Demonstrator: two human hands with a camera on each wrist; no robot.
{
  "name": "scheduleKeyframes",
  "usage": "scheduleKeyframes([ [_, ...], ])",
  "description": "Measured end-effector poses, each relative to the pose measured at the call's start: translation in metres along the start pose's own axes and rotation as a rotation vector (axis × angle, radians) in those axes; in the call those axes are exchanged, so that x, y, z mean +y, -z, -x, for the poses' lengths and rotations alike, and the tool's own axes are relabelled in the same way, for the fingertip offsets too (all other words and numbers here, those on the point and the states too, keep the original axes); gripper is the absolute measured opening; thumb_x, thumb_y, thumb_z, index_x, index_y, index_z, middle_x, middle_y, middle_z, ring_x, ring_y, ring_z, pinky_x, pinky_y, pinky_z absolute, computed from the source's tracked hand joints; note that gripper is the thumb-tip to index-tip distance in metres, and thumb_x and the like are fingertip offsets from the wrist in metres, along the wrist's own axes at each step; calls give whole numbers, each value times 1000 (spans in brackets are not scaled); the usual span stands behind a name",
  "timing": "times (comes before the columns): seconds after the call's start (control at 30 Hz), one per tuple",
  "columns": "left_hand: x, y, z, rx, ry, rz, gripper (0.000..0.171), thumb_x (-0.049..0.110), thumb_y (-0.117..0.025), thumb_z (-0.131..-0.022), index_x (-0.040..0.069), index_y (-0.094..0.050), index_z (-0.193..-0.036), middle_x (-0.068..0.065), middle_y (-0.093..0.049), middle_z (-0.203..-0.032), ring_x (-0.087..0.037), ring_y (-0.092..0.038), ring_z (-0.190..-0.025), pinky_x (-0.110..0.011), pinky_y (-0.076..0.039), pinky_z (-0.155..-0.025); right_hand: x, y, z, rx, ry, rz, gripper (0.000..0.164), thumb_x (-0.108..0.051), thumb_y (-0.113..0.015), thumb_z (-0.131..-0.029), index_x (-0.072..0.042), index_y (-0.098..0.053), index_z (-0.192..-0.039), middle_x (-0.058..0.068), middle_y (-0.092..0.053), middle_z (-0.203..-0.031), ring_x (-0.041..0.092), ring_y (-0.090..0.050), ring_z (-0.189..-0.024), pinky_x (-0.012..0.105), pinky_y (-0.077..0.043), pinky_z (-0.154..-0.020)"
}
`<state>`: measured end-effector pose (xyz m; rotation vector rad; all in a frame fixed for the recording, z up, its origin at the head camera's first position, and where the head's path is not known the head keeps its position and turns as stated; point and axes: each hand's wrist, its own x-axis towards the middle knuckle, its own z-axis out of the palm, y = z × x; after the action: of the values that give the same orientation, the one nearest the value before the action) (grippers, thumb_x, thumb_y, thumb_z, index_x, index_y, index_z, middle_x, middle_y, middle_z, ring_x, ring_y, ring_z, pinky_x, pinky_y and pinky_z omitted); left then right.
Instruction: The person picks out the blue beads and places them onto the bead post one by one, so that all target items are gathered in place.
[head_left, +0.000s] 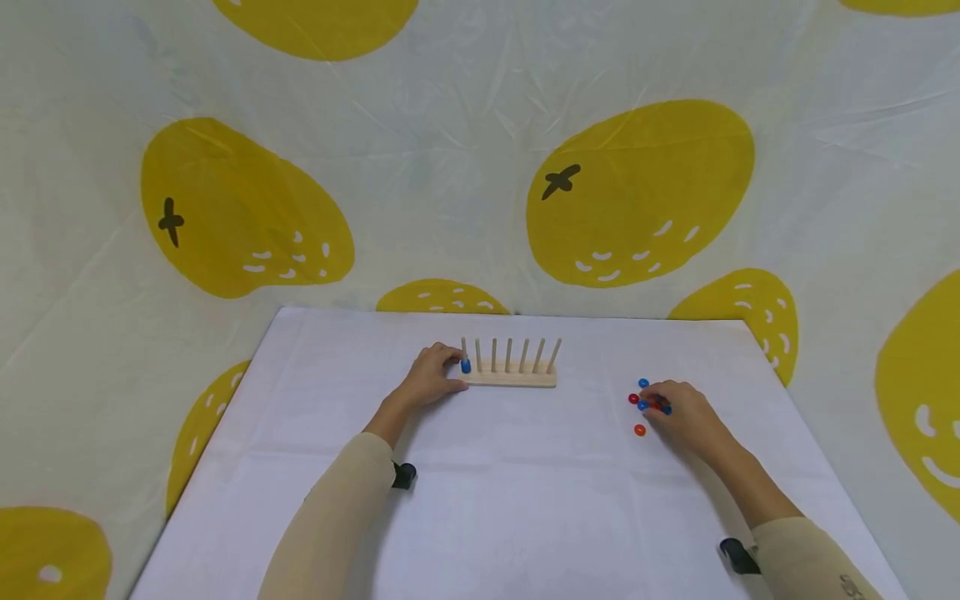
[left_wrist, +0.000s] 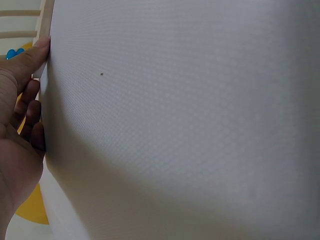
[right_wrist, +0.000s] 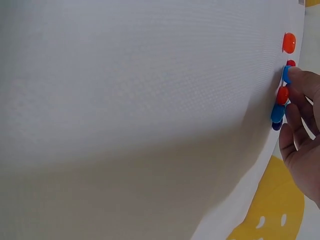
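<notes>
A wooden peg rack [head_left: 517,380] with several upright pegs stands toward the back of the table. Blue beads [head_left: 466,366] sit low on its leftmost peg. My left hand [head_left: 431,375] grips the rack's left end, thumb at the front edge; the left wrist view shows the thumb against the wooden base [left_wrist: 45,22]. Among loose beads at the right, my right hand [head_left: 686,412] pinches a blue bead [right_wrist: 286,74] at its thumb tip; the other fingertip is partly hidden. An orange bead [head_left: 640,430], a red bead [head_left: 633,398] and another blue bead [head_left: 643,383] lie close by.
A white cloth covers the table [head_left: 510,500]. More red and blue beads [right_wrist: 278,113] lie beneath the right hand's fingers. Behind the table's back edge hangs a pale curtain [head_left: 450,167] printed with yellow fruit.
</notes>
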<state>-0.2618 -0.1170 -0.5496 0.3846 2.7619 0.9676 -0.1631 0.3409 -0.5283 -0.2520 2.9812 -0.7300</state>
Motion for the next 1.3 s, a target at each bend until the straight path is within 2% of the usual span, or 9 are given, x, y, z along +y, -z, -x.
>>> scheduleKeyframes([
  [0.23, 1, 2, -2, 0, -1, 18, 55, 25, -87, -85, 11, -65, -134, -8, -60, -132, -28, -50, -125, -44, -42, -114, 0, 0, -3, -18, -16, 19, 24, -15, -79, -91, -7, -73, -113, 15, -70, -109, 33, -58, -102, 58, -54, -94],
  [0.43, 1, 3, -2, 10, -6, 19, 55, 25, -87, -84, 11, -66, -133, -8, -61, -132, -28, -51, -124, -44, -42, -113, -3, 0, -6, -35, -25, 21, 25, -14, -79, -91, -6, -74, -114, 16, -71, -110, 34, -58, -103, 58, -54, -95],
  [0.93, 5, 2, 0, 17, -13, 30, 54, 23, -87, -84, 10, -66, -132, -9, -61, -130, -29, -51, -122, -45, -42, -112, -6, 0, -2, -9, 12, 61, 26, -14, -80, -89, -5, -75, -113, 18, -71, -111, 37, -58, -104, 58, -54, -93],
  [1.17, 0, -2, 0, 16, -5, 3, 55, 25, -88, -83, 11, -66, -133, -7, -62, -128, -26, -52, -118, -43, -44, -109, -4, -6, 0, -2, 25, 51, 24, -14, -80, -89, -5, -75, -110, 15, -72, -107, 34, -58, -101, 55, -55, -91],
  [1.3, -2, -4, 0, 19, -5, 17, 56, 24, -88, -83, 11, -66, -133, -8, -62, -129, -27, -52, -119, -44, -44, -110, -3, -8, 1, 6, 26, 44, 24, -14, -80, -90, -5, -75, -111, 14, -72, -107, 33, -58, -102, 55, -56, -91],
])
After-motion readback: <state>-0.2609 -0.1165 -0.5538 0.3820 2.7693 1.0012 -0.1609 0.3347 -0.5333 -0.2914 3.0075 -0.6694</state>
